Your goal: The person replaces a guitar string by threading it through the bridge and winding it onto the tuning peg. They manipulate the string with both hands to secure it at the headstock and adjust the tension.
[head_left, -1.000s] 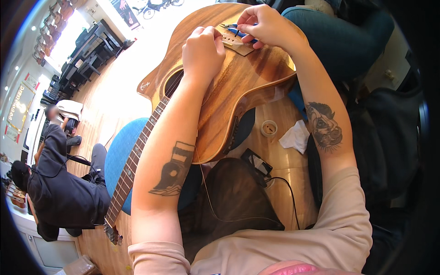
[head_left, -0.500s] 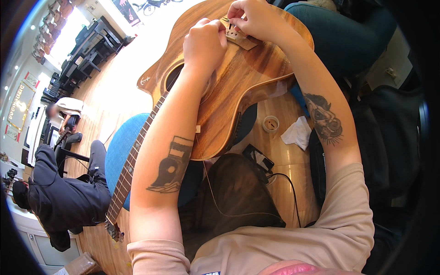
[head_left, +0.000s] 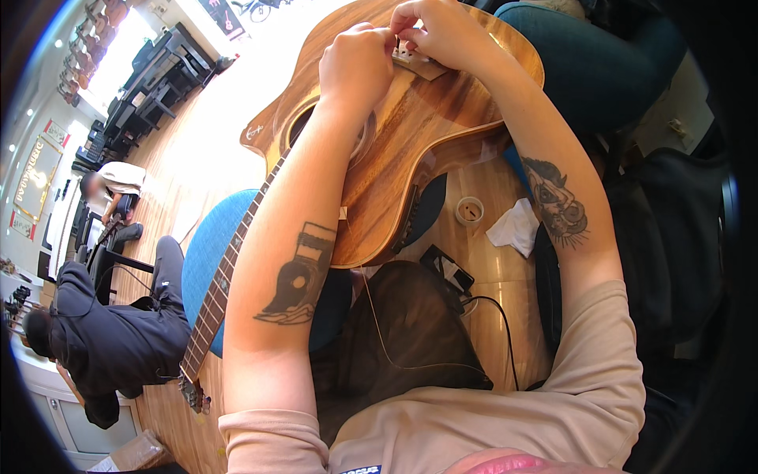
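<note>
Both forearms reach up and forward from the lower edge, the left one rising almost straight over the guitar's neck (head_left: 225,278) and soundhole, the right one slanting up and inward from the right. The left hand (head_left: 357,69) is turned with its back to the camera, knuckles uppermost, the fingers curled in toward the right hand (head_left: 442,33). Its fingertips are mostly hidden, so whether it has hold of anything cannot be told. The right hand arches down from the other side, its wrist bent, with thumb and forefinger pinched close about a small dark pin (head_left: 398,42). The two hands meet at the fingertips, or very nearly so.

The acoustic guitar (head_left: 426,118) lies face up beneath both arms, its wood-grained top tilted across the view, the neck running down to the lower left. The pin stands at the near-left end of the bridge (head_left: 412,57), whose holes show just below the right fingertips; whether its tip sits in a hole cannot be made out. A thin pale string (head_left: 380,340) curves from the guitar's lower edge over dark cloth (head_left: 418,324).
</note>
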The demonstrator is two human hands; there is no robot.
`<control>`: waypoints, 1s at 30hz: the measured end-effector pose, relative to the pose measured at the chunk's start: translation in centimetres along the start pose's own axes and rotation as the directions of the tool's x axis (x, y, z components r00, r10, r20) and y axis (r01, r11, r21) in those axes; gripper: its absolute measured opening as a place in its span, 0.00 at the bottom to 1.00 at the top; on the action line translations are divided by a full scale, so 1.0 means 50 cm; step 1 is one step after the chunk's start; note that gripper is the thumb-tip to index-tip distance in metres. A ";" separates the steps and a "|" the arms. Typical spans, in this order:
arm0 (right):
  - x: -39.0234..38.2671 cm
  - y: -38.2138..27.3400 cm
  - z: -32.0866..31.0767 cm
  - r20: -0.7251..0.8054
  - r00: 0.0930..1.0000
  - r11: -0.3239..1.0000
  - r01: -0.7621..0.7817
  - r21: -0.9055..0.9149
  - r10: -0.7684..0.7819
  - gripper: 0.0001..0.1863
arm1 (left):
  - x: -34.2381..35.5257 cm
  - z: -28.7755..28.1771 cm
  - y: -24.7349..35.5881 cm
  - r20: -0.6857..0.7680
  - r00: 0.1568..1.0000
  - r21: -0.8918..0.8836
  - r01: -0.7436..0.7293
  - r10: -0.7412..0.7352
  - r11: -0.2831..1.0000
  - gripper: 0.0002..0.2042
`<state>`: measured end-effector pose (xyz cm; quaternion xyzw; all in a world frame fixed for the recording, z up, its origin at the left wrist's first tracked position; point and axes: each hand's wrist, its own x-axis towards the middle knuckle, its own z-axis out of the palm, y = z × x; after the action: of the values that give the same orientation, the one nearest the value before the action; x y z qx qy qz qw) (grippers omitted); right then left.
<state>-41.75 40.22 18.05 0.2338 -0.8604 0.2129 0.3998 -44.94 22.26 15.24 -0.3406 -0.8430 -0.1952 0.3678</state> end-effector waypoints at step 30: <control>-0.009 0.002 0.002 0.016 0.995 0.994 -0.099 0.037 0.099 0.07 | 0.012 -0.014 -0.007 0.114 0.945 0.398 -0.327 0.307 0.857 0.11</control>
<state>-41.63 40.33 17.63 0.1998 -0.8695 0.2468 0.3783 -45.17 21.88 16.13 -0.3938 -0.8057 0.0580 0.4385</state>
